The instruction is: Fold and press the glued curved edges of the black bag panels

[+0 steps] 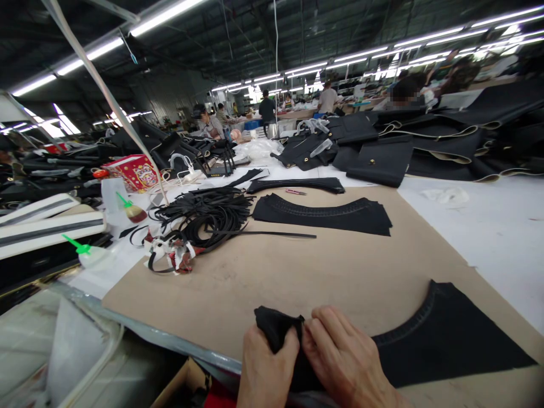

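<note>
At the near table edge, a black fabric piece [276, 324] stands folded up between my hands. My left hand [268, 365] is closed around it, thumb pressed on the near side. The fingertips of my right hand [340, 354] pinch its edge close to the left thumb. Part of the piece hangs down between my wrists. Just right of my right hand lies a black curved panel [459, 337] with a creased band along its curve; my hand hides where it meets the held piece, so I cannot tell if they are joined.
Brown board [255, 283] covers the near tabletop. Farther back lie curved black panels [323, 214], red-handled thread snips [295, 192] and a heap of black strips [212, 218]. Green-tipped bottles [91, 255] stand left. Black bag pieces [378, 158] are piled behind; several people work beyond.
</note>
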Available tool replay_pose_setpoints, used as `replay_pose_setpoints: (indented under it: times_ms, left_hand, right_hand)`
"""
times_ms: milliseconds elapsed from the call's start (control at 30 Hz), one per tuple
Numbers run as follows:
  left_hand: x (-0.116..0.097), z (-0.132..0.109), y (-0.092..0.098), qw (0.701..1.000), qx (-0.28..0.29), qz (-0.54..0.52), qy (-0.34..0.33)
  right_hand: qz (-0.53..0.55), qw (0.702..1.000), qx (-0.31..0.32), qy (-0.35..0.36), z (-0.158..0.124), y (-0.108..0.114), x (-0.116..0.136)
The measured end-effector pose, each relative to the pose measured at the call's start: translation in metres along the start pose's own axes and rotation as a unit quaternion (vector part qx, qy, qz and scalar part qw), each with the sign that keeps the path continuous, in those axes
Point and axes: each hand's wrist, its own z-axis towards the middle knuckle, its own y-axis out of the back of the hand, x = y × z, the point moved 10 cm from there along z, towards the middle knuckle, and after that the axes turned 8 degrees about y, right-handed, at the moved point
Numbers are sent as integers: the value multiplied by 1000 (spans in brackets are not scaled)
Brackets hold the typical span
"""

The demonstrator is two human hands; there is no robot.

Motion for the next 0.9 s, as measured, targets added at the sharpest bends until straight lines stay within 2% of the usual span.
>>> replay_pose_setpoints:
  times_ms: [200, 367, 433, 533, 600, 700, 767, 833, 900]
  left_hand:
    - [11, 2, 3, 997, 12, -51, 62]
    - [17, 3, 13, 991, -4, -117, 59]
    - [18, 2, 10, 981, 28, -179, 68]
    - [16, 4, 1, 960, 96, -253, 68]
    - [15, 10, -2, 958, 130, -250, 45]
    - [24, 25, -6, 968, 175, -179, 25]
    - [34, 39, 5, 985, 131, -108, -7]
    - [34, 49, 29, 997, 12, -21, -74]
    - [20, 46, 47, 976, -104, 72, -177]
  right_hand:
    - [41, 999, 19, 7, -2, -4, 2]
    - [149, 986, 20, -75, -11, -5, -13]
    - [189, 973, 31, -129, -20, -11, -24]
    - [247, 945, 82, -200, -33, -27, -35]
    - [276, 926, 122, -225, -39, -38, -38]
    - [289, 902, 189, -260, -45, -56, -40]
    - [283, 889, 234, -274, -47, -68, -40]
    - [263, 892, 260, -260, -46, -76, -38]
    - [227, 906, 270, -233, -42, -81, -37]
